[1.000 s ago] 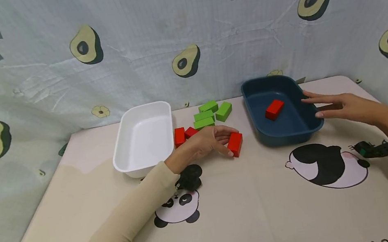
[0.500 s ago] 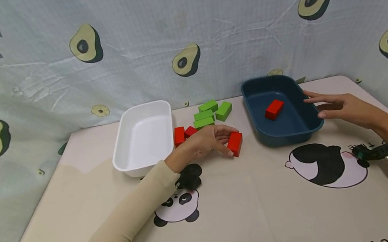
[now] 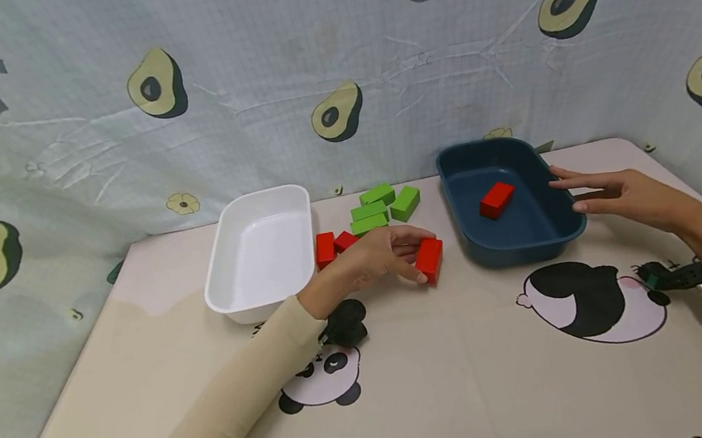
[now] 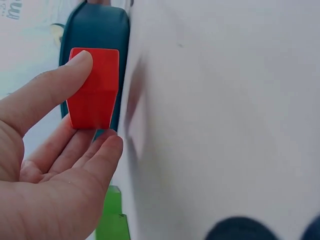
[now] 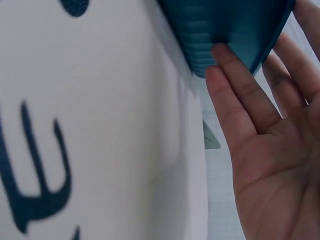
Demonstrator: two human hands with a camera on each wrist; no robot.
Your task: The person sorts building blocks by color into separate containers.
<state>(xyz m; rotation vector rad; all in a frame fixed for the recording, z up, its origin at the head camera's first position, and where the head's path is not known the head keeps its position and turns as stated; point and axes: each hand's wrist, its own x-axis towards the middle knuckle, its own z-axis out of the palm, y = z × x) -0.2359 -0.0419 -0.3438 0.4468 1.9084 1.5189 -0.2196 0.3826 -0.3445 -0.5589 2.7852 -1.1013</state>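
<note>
My left hand (image 3: 364, 260) pinches a red block (image 3: 431, 260) over the table, between the two containers. In the left wrist view the thumb lies on the top face of this block (image 4: 97, 95), with the fingers below. A blue container (image 3: 518, 254) stands to the right and has another red block (image 3: 496, 200) on its floor. My right hand (image 3: 641, 201) reaches to that container's right side, fingers extended. From the right wrist, the fingertips (image 5: 220, 50) show right at the blue wall (image 5: 210, 25).
Left of my left hand stands a white container (image 3: 260, 243) with nothing in it. Two red blocks (image 3: 324, 249) lie beside it, partly hidden by the hand. Several green blocks (image 3: 368, 210) are grouped behind. A patterned cloth (image 3: 255, 113) hangs along the table's back edge.
My left hand and the red block in it have shifted slightly to the right. The right hand stays at the blue container's side.
</note>
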